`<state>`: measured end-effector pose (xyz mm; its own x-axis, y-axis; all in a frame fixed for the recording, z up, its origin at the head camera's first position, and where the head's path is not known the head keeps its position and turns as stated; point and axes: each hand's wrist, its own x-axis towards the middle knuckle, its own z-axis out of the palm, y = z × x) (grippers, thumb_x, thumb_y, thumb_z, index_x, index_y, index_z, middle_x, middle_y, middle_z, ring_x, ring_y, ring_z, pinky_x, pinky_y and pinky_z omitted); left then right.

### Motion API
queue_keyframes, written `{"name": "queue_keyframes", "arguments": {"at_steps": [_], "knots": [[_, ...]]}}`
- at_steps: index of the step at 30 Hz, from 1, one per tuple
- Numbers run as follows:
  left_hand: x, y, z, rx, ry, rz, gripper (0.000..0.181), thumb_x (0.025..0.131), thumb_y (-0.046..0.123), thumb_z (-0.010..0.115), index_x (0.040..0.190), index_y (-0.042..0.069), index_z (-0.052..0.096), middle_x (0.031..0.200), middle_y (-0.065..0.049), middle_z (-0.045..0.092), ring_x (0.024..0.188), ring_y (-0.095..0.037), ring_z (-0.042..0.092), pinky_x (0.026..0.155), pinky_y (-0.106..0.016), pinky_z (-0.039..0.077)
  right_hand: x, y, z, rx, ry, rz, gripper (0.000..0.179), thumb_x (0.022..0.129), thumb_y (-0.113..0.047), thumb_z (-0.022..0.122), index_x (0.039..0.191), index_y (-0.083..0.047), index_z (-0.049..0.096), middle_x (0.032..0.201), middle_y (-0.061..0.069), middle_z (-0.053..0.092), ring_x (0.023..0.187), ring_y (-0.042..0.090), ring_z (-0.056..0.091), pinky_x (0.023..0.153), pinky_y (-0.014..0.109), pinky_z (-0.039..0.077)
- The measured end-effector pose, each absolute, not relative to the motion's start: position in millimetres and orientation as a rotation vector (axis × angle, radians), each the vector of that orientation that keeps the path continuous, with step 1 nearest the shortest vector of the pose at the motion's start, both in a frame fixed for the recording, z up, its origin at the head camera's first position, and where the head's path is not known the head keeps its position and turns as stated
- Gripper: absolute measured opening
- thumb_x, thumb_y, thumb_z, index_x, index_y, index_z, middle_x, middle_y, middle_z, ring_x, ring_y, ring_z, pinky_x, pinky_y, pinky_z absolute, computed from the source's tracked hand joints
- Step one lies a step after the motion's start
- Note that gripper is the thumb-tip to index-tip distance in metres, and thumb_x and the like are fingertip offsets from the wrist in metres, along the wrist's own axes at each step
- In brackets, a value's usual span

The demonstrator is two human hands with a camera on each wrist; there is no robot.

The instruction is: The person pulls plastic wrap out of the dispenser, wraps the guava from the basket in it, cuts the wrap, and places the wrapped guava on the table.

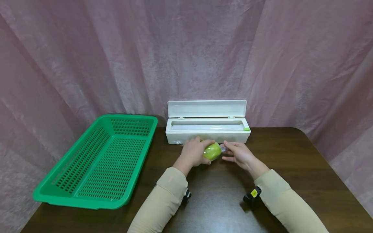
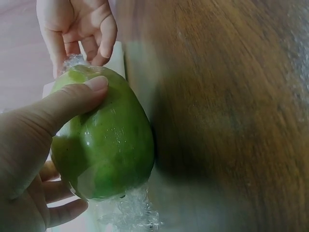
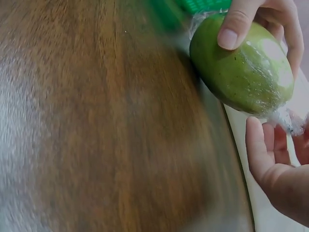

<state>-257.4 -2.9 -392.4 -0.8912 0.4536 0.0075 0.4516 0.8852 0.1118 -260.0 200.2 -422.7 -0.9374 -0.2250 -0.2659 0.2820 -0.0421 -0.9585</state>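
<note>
A green mango, wrapped in clear cling film, is held over the table in front of the white film box. My left hand grips it from the side, the thumb across its skin in the left wrist view. At the mango's other end, my right hand pinches the twisted tail of cling film between thumb and fingers. A second crumpled film end sticks out past the left hand's side of the fruit. Film lies smooth and shiny over the mango's middle.
Behind the hands stands a white cling film dispenser box, its lid raised and a roll inside. On the left is a green perforated plastic basket. A pink curtain hangs behind the dark wooden table.
</note>
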Motion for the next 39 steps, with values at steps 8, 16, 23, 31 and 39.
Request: {"name": "queue_keyframes", "arguments": {"at_steps": [8,16,23,31,39], "knots": [[-258,-1,-395,0.739,3.037,0.179,0.081,0.069,0.049,0.08,0.14,0.04,0.041,0.125,-0.006,0.054,0.108,-0.022,0.054,0.091,-0.043,0.043,-260,200,-424,0.122,1.903,-1.975,0.028,0.093,-0.019,0.06,0.113,0.001,0.06,0.086,-0.002,0.064,0.075,0.009,0.063,0.067,0.024,0.056],[-258,-3,-396,0.75,3.043,0.184,0.082,0.068,0.051,0.08,0.139,0.041,0.041,0.126,-0.006,0.054,0.108,-0.022,0.054,0.09,-0.043,0.043,-260,204,-425,0.015,2.043,-1.849,0.041,0.094,-0.018,0.059,0.122,0.011,0.056,0.079,-0.002,0.065,0.069,0.005,0.061,0.061,0.02,0.054],[-256,-3,-393,0.775,3.035,0.18,0.08,0.069,0.05,0.08,0.139,0.041,0.042,0.127,-0.007,0.053,0.108,-0.023,0.054,0.089,-0.043,0.044,-261,207,-428,-0.201,2.228,-1.744,0.036,0.094,-0.011,0.058,0.116,0.017,0.056,0.082,0.002,0.062,0.072,0.009,0.06,0.063,0.024,0.056],[-256,-1,-392,0.773,3.038,0.164,0.08,0.069,0.049,0.08,0.139,0.041,0.042,0.127,-0.006,0.054,0.109,-0.022,0.055,0.089,-0.043,0.044,-256,197,-426,-0.421,2.707,-1.347,0.014,0.096,-0.007,0.051,0.096,0.005,0.059,0.084,0.015,0.058,0.06,0.015,0.057,0.054,0.029,0.052],[-256,0,-393,0.77,3.034,0.166,0.079,0.07,0.048,0.08,0.139,0.041,0.043,0.127,-0.006,0.054,0.109,-0.022,0.054,0.09,-0.044,0.045,-250,191,-425,-0.578,2.999,-1.062,0.01,0.095,-0.007,0.051,0.094,-0.002,0.059,0.074,0.007,0.06,0.061,0.011,0.052,0.057,0.027,0.043]]}}
